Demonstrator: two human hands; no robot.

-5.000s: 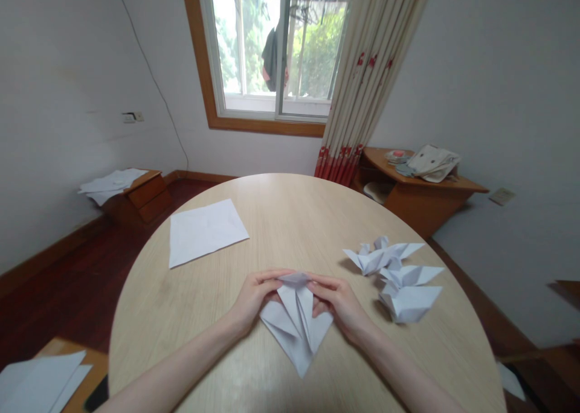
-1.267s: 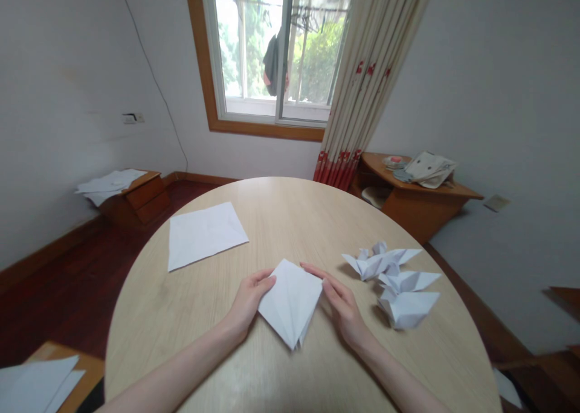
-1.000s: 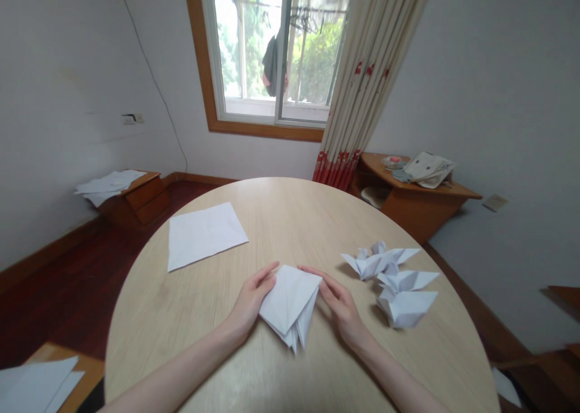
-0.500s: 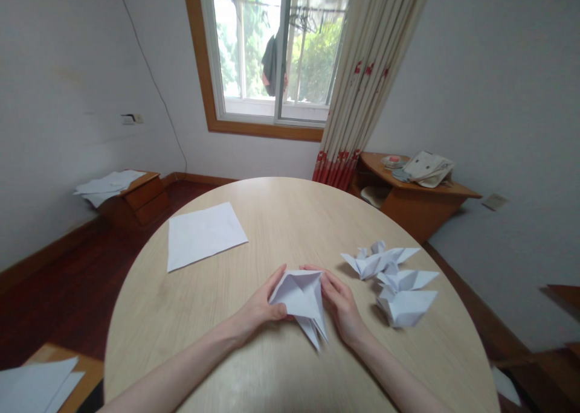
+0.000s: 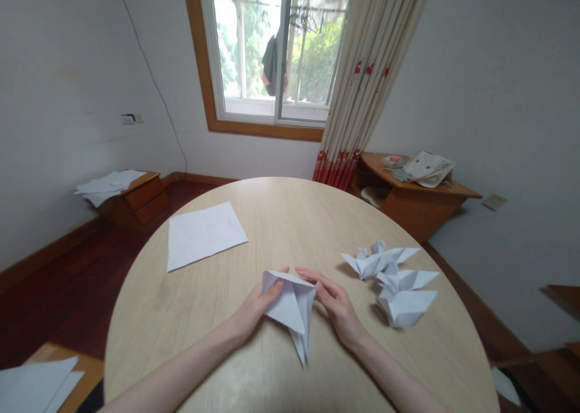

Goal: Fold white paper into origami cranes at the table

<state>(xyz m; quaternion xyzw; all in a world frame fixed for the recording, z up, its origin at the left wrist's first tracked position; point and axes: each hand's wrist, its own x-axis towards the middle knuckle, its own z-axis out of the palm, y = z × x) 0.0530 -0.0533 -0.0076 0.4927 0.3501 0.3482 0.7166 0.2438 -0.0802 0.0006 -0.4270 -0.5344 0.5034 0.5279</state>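
Between my two hands, a little above the near half of the round table point(image 5: 290, 220), is a folded white paper point(image 5: 290, 304) with narrow points hanging toward me. My left hand point(image 5: 260, 304) grips its left side, thumb on the upper face and fingers partly hidden behind. The thumb of my right hand point(image 5: 335, 301) pinches the upper right corner, its other fingers stretched behind the top edge. To the right of my right hand stand several folded paper figures point(image 5: 408, 307) with pointed ends. A flat stack of white paper point(image 5: 206, 235) lies at the table's far left.
Behind the table is a window with a curtain point(image 5: 362, 87). A corner shelf point(image 5: 421, 201) holding a bag stands at the back right. Papers lie on a low cabinet point(image 5: 145, 198) at the left and more paper sheets point(image 5: 36, 383) at the lower left.
The folded paper has shifted slightly left and turned, its points now hanging more straight toward me. My left thumb has moved up from the lower edge onto the upper face.
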